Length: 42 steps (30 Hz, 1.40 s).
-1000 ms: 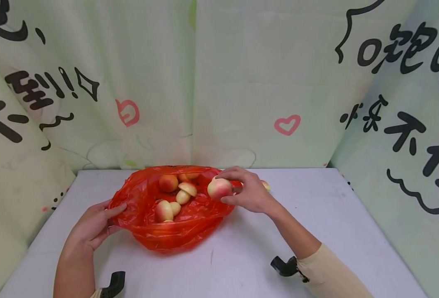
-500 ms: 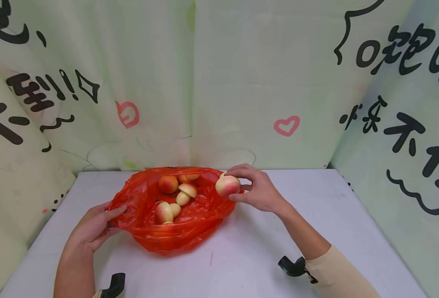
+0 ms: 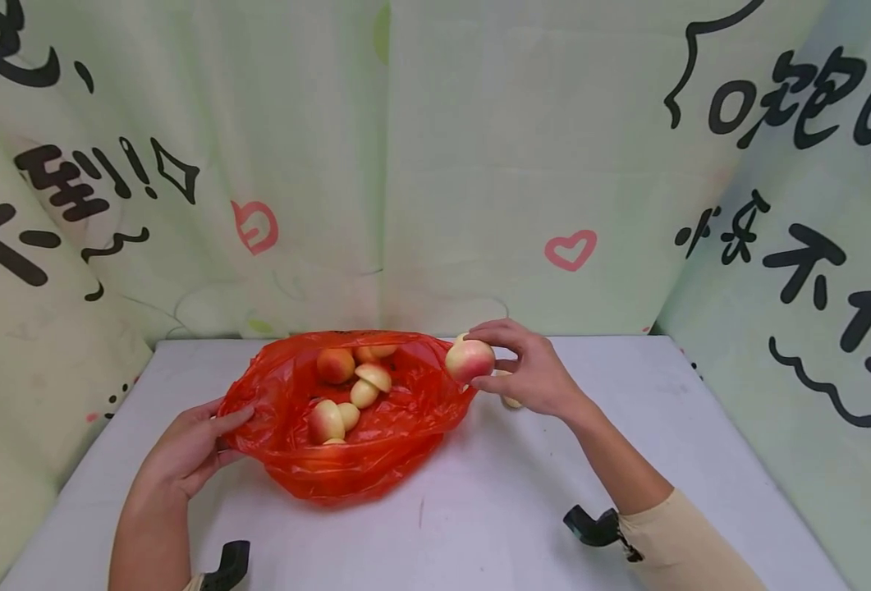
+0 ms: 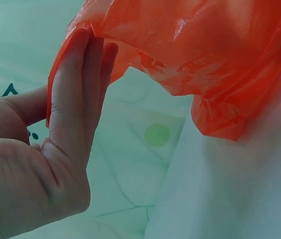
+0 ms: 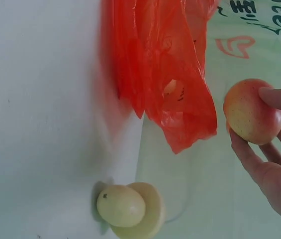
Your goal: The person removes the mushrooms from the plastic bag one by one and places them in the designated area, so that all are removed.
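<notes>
A red plastic bag [image 3: 346,476] lies on the table with its mouth spread wide. My left hand [image 3: 187,447] pinches the bag's left edge; in the left wrist view its fingers lie fairly straight against the film. Inside the bag are several mushroom-shaped pieces with cream stems, such as a toy mushroom [image 3: 364,394], and a round orange-red piece [image 3: 335,365]. Beside the bag's right edge, my right hand [image 3: 534,369] holds a toy mushroom [image 3: 469,361] with a rounded pink-and-yellow cap between thumb and fingers. The right wrist view shows this cap [image 5: 252,112] as a speckled ball.
On the white table [image 3: 435,546], a cream mushroom-shaped piece [image 5: 123,205] lies right of the bag, partly behind my right hand in the head view. A pale curtain [image 3: 465,164] with dark lettering and hearts stands behind and at both sides.
My right hand has moved rightward with the toy mushroom, from over the bag's mouth to its right edge. My left hand keeps its hold on the bag.
</notes>
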{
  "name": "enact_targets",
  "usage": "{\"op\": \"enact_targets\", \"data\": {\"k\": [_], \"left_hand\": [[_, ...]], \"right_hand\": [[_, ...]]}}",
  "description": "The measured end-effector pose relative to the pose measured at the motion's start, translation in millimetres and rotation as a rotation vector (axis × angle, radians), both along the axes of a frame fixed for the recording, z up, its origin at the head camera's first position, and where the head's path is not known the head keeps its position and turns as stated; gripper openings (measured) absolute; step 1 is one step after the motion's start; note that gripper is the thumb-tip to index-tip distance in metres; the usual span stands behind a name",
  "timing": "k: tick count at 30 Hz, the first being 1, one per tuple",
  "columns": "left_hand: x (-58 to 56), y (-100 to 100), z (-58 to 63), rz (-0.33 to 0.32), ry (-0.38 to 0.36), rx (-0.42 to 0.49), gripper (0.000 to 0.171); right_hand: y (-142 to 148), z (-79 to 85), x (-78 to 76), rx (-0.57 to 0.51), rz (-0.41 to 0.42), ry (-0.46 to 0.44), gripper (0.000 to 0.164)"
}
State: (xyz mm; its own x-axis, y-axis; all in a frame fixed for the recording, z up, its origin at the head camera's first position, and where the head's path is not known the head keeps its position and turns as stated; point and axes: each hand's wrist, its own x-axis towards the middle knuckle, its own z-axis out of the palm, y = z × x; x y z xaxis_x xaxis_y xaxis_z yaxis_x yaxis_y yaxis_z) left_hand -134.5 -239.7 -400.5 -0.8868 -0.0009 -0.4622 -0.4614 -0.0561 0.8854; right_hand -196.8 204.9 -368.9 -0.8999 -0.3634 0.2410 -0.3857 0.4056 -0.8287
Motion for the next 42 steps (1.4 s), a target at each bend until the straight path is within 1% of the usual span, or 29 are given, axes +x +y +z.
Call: {"op": "enact_targets", "data": {"k": [7,15,21,24,34,42], "left_hand": [[0.7,0.8,0.9,-0.004,0.003,-0.011,0.078],[0.4,1.2,0.3,0.002,-0.001,-0.004,0.079],[0.5,1.7,0.4,0.003,0.001,-0.003,0.079],[0.4,2.0,0.8,0.004,0.0,-0.004,0.079],[-0.5,1.2,1.4,0.006,0.001,-0.009,0.079],[-0.3,0.9,-0.8,0.002,0.01,-0.018,0.078]], "right_hand": [[13.3,-1.0,0.1,0.007,-0.029,0.001,0.054],[27.9,-4.9,-0.9,0.041,-0.067,0.017,0.054],[38.4,-8.5,-0.3,0.05,-0.086,0.002,0.053],[42.7,-9.0,0.3,0.051,-0.095,-0.006,0.051],[52.4,-9.1,1.5,0.091,-0.121,0.016,0.05],[60.8,-13.3,3.7,0.092,-0.15,-0.035,0.052]]}}
